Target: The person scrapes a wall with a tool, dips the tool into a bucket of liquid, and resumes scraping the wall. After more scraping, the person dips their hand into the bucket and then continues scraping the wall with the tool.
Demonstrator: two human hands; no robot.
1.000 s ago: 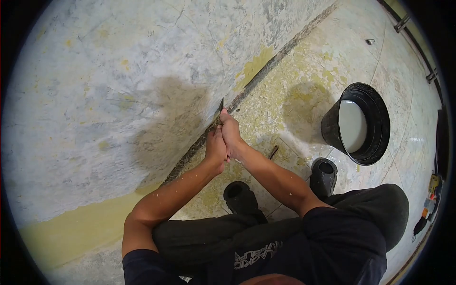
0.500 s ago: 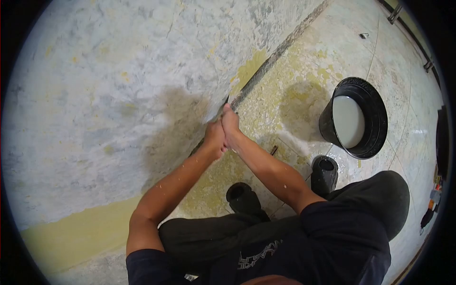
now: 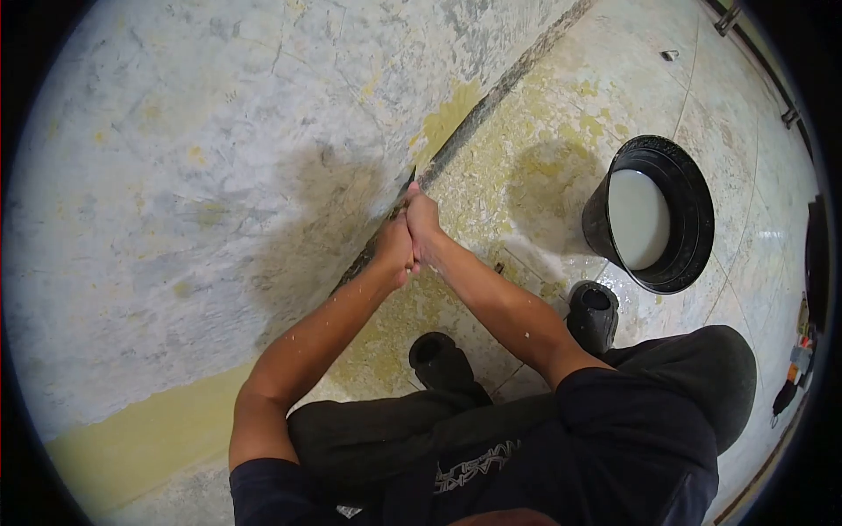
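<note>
Both hands are pressed together at the foot of the mottled white wall [image 3: 202, 175]. My left hand [image 3: 394, 245] is closed, fingers wrapped round something mostly hidden. My right hand [image 3: 423, 221] is closed against it, with a thumb pointing up along the wall. The dark, thin tip of a scraper-like tool [image 3: 412, 175] sticks out just beyond the fingers, touching the lower wall beside a patch of yellow paint [image 3: 450, 121]. Its handle is hidden in the hands. Pale flakes lie on the floor [image 3: 478, 188] right beside them.
A black bucket [image 3: 596, 215] of whitish liquid stands on the floor to the right. My dark shoes [image 3: 441, 364] are below the hands. A small metal piece [image 3: 669, 55] lies at the upper right, and orange and black items [image 3: 793, 373] lie at the far right edge.
The joined hands have moved slightly up along the wall's foot, and more of the dark tool tip shows. The view has shifted a little.
</note>
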